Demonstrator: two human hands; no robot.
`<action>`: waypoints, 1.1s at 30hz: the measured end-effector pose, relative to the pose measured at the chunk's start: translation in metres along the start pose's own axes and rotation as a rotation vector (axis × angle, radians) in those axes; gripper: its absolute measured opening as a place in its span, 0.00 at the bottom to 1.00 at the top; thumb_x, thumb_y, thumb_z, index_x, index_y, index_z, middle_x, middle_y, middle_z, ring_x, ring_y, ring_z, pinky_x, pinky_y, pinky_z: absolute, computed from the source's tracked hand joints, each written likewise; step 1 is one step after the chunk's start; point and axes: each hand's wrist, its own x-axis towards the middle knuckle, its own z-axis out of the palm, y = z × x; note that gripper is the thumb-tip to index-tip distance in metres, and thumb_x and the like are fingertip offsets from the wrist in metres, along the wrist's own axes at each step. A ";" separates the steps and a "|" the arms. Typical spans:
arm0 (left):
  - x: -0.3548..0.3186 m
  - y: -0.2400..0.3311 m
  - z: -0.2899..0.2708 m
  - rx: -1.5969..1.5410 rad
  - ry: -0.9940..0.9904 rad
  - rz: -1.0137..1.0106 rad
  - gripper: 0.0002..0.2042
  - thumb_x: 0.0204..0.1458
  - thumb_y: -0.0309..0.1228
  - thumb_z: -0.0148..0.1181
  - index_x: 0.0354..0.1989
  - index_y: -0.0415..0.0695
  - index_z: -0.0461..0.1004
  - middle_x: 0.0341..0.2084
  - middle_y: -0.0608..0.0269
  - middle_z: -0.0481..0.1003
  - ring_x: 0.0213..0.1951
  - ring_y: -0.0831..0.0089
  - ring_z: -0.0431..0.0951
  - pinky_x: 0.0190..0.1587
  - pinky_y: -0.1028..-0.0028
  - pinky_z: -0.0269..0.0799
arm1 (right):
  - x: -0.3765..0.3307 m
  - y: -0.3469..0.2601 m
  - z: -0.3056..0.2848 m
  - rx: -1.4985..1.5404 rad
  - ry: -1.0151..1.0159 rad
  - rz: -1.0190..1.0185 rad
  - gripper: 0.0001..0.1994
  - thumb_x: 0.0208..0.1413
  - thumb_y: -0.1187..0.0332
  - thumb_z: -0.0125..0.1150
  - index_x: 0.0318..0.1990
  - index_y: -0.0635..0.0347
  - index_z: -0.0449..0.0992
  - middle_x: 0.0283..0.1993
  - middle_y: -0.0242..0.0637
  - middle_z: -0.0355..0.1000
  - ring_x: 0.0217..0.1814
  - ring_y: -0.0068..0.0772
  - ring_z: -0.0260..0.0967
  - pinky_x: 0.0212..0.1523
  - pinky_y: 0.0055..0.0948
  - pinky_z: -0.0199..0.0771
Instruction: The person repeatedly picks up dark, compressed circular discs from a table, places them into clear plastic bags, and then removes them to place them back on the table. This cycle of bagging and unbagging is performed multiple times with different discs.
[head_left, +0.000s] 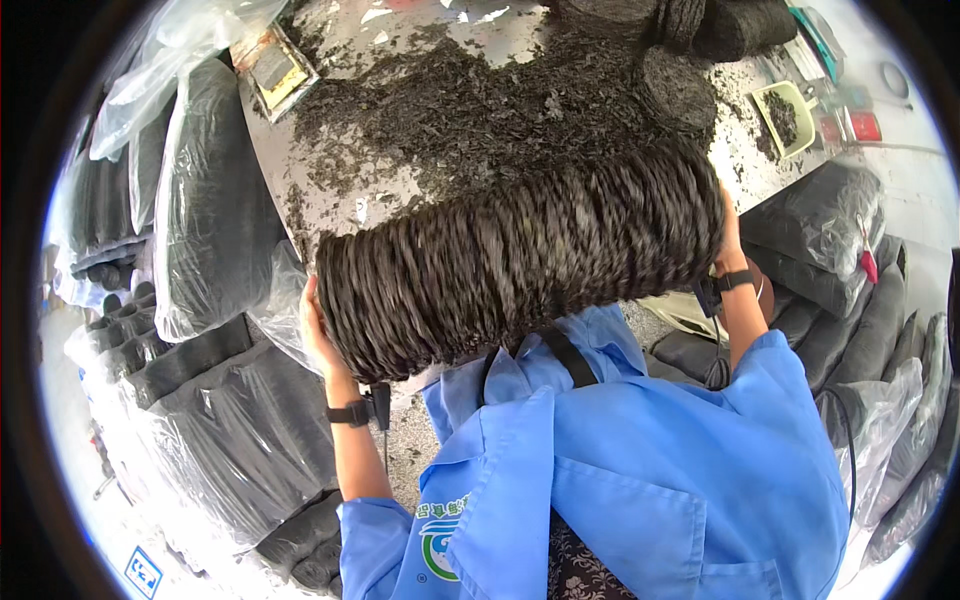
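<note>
A long stack of thin, dark round cakes, apparently dried seaweed (520, 255), lies on its side between my hands, above the near edge of the table. Its right end sits higher in the picture than its left. My left hand (320, 335) presses on the left end, its fingers mostly behind the stack. At the opposite end, my right hand (731, 235) clasps the stack, with the fingertips hidden. Loose dark flakes (450, 105) cover much of the pale tabletop (385, 185) beyond the stack.
More dark round stacks (745, 30) lie at the table's far right. Near them is a pale dustpan (803, 135) holding flakes. A yellow-and-white tray (290, 88) sits at the far left. Clear bags of dark rolls stand at left (215, 200) and right (810, 230).
</note>
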 end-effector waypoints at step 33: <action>-0.083 -0.028 0.043 -0.172 -0.095 -0.371 0.33 0.55 0.53 0.50 0.62 0.41 0.56 0.58 0.56 0.63 0.57 0.59 0.65 0.59 0.60 0.61 | 0.033 0.114 -0.046 -0.130 -0.102 0.260 0.32 0.61 0.47 0.43 0.67 0.55 0.49 0.68 0.37 0.50 0.68 0.35 0.47 0.67 0.37 0.44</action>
